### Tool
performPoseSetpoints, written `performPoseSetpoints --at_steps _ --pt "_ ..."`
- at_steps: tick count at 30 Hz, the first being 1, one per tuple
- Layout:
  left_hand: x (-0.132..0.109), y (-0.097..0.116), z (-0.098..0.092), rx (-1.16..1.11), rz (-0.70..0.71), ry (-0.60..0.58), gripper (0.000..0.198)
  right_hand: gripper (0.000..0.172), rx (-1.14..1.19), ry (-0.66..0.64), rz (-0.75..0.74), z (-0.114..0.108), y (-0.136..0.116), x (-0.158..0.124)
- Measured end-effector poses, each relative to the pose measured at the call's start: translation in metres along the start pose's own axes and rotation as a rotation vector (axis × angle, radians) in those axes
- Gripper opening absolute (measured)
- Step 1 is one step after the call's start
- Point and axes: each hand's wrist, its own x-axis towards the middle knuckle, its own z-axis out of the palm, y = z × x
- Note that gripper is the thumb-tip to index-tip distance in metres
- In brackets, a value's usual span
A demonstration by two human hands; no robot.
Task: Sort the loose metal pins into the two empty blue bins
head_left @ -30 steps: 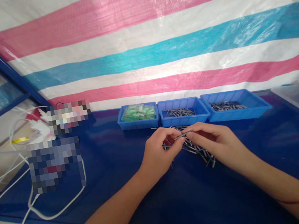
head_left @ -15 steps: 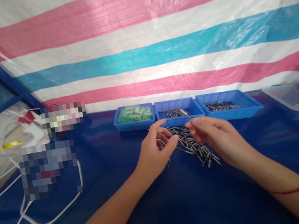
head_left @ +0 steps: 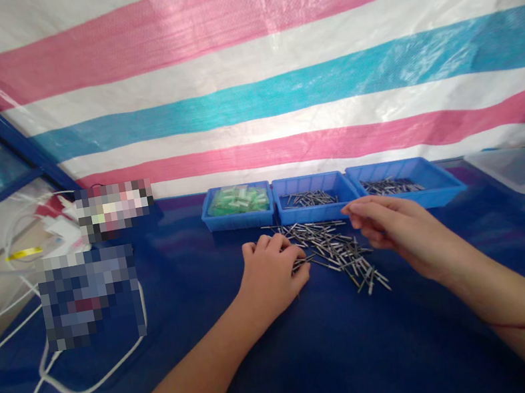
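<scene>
A loose pile of thin metal rods (head_left: 339,244), silver with darker ends, lies on the blue tabletop (head_left: 371,353). At the pile's left end, my left hand (head_left: 275,265) rests palm down with its fingers curled over some rods; a few show between thumb and fingers. My right hand (head_left: 389,225) hovers at the pile's right side, thumb and forefinger pinched together in front of the bins. Whatever is between those fingertips is too small to make out. More rods lie in the middle blue bin (head_left: 319,216) and the right blue bin (head_left: 440,195).
The left blue bin (head_left: 241,221) holds green-and-clear plastic packets (head_left: 240,199). To the right is a clear plastic lid or tray (head_left: 517,175). White cables (head_left: 93,389) and blurred items cover the left side. A striped plastic sheet (head_left: 246,101) hangs behind the bins.
My left hand has come down onto the rods, its spread fingers now curled. My right hand has shifted slightly to the right, still pinched, away from the middle bin.
</scene>
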Motion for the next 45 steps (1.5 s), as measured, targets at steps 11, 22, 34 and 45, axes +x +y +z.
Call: performPoseSetpoints --at_steps 11,22,34,45 --pt "0.002 0.000 0.002 -0.046 -0.022 0.016 0.015 0.028 -0.520 -0.167 -0.335 0.014 0.015 -0.011" --pt "0.005 0.008 -0.006 -0.710 -0.045 0.266 0.013 0.024 -0.604 -0.331 -0.503 0.025 0.017 -0.018" --pt "0.004 0.015 0.000 -0.900 -0.161 0.177 0.019 0.021 -0.158 -0.142 -0.302 0.024 0.015 -0.021" --pt "0.005 0.013 0.004 -0.938 -0.100 0.104 0.022 0.017 -0.162 -0.117 -0.386 0.030 0.017 -0.027"
